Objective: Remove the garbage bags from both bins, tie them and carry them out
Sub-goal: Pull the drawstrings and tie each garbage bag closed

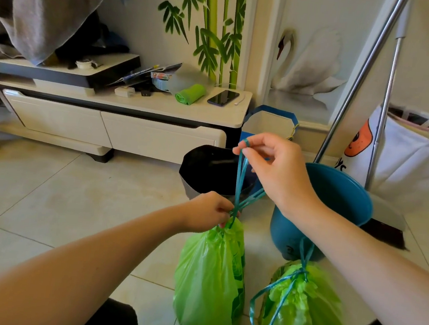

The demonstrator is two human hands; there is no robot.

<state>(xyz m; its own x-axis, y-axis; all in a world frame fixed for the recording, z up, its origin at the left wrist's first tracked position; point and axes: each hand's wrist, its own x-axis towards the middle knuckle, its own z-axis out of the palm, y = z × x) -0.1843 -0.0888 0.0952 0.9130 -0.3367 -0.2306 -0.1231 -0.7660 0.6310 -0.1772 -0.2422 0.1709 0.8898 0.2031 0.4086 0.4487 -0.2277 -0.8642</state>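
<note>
Left garbage bag (209, 281): thin translucent green plastic film, crinkled, faint sheen. Right garbage bag (303, 312): same film, gathered into tight wrinkles at the neck. Drawstrings (240, 181): teal plastic ribbon, slightly glossy. Blue bin (336, 201): smooth hard plastic, satin finish. Black bin (207, 167): matt dark liner inside, possibly plastic. Floor tiles (58, 199): pale, polished, mottled. Pole (360, 77): bright brushed metal. Cabinet (111, 127): cream, smooth, semi-gloss. Hanging towel (39, 6): grey cloth, soft nap.

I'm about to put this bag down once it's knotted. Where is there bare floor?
Bare tiled floor lies left of the black bin, before the cabinet. It is crowded right: tied bag, blue bin, broom.
</note>
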